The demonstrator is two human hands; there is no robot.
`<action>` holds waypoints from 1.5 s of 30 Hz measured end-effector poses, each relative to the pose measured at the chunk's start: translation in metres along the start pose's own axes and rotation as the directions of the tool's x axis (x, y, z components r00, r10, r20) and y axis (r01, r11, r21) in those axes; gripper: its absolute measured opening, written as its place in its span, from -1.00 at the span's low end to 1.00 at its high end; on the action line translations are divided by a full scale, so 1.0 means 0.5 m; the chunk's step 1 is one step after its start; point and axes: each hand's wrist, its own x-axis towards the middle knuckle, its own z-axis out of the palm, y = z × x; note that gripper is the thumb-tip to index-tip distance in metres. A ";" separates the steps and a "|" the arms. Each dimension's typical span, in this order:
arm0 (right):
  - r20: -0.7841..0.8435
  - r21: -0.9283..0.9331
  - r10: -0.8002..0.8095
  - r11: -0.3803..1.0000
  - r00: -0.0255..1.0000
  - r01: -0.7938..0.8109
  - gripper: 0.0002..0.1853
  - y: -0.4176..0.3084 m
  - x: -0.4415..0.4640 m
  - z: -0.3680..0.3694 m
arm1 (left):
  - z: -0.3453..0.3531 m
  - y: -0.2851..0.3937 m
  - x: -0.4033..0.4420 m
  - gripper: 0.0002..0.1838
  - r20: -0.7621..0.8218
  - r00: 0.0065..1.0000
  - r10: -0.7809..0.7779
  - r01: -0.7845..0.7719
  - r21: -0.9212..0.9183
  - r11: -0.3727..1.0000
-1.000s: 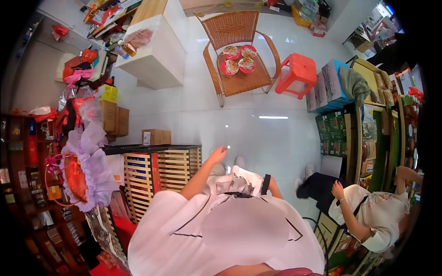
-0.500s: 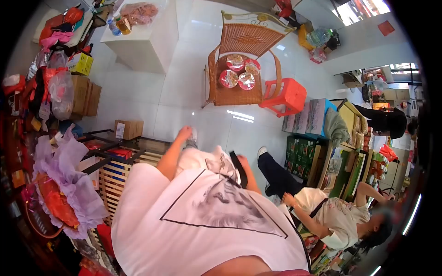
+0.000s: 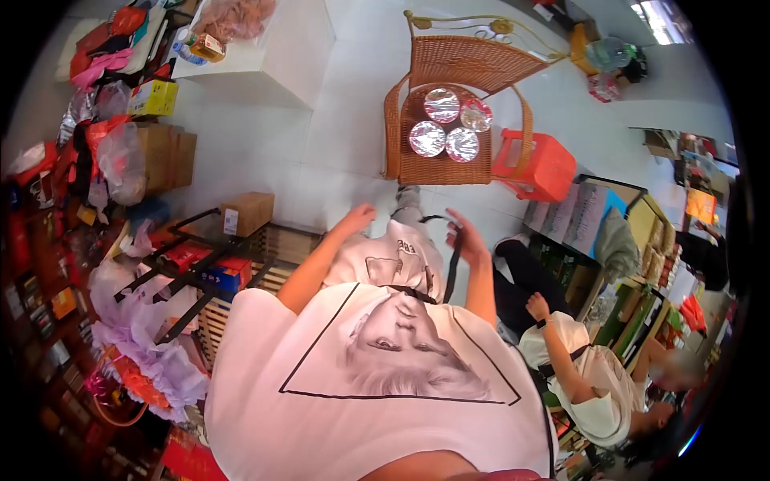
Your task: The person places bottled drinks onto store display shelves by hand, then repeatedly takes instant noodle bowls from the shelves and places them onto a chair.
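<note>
My left hand point(image 3: 355, 218) is in front of my body at the left, fingers loosely curled with nothing visible in them. On the other side, my right hand point(image 3: 468, 234) is raised at waist height with a black strap point(image 3: 454, 264) between its thumb and fingers. The strap runs down to my waist, and its free end sticks out toward the left. Ahead of both hands stands a brown wicker armchair point(image 3: 445, 171). On its seat sit several round tubs point(image 3: 427, 139) with shiny lids, apart from both hands.
A red plastic stool point(image 3: 544, 167) adjoins the chair's right side. A white counter point(image 3: 277, 68) is ahead left, and a cardboard box point(image 3: 247, 214) rests on a black metal frame point(image 3: 192, 284). Shelves with goods point(image 3: 634, 313) and another person point(image 3: 577, 361) are at the right.
The chair and stool appear nearer and further right. My right hand has risen from beside my waist, lifting the strap. My left hand has swung right. Glare now covers the tub lids.
</note>
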 end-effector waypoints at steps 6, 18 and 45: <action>-0.073 -0.151 -0.081 0.986 0.994 0.070 -0.71 -0.189 0.305 -0.049 | 0.083 0.195 0.116 -0.66 -0.023 0.988 -0.155 0.156 0.047 0.987; -0.200 -0.477 0.021 0.871 0.980 -0.116 -0.66 -0.338 0.605 -0.101 | 0.078 0.269 0.509 -0.62 -0.296 0.939 -0.175 0.225 0.142 0.964; -0.199 -0.152 -0.005 0.988 0.980 -0.026 -0.64 -0.135 0.436 -0.048 | 0.102 0.348 0.388 -0.52 -0.408 0.834 0.372 -0.180 0.437 0.881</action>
